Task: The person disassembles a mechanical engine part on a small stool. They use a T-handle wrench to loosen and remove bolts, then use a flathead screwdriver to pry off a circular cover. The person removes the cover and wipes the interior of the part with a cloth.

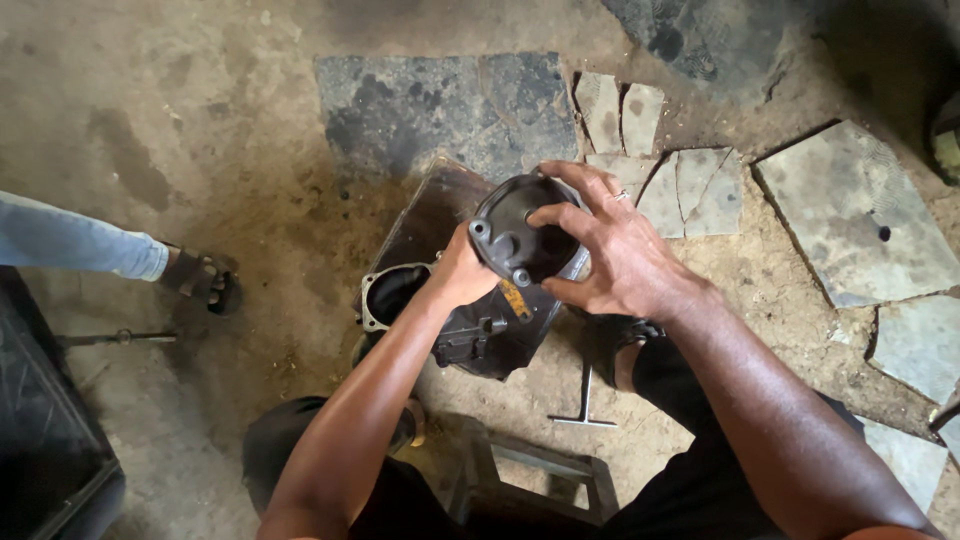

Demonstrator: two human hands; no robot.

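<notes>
A dark, greasy metal engine housing (pixel 480 335) stands on the dirt floor between my legs. Its round grey opening (pixel 392 292) faces left. My left hand (pixel 462 268) grips the left edge of a black round metal cover (pixel 520 232) held over the top of the housing. My right hand (pixel 610 250), with a ring on one finger, has its fingers spread around the cover's right side and rim. The part of the housing under the cover is hidden.
A T-shaped metal tool (pixel 584 400) lies on the ground by my right leg. A low metal stool frame (pixel 535 478) is under me. Another person's sandaled foot (pixel 200 278) and jeans leg enter from the left. Broken stone slabs (pixel 850 210) lie to the right.
</notes>
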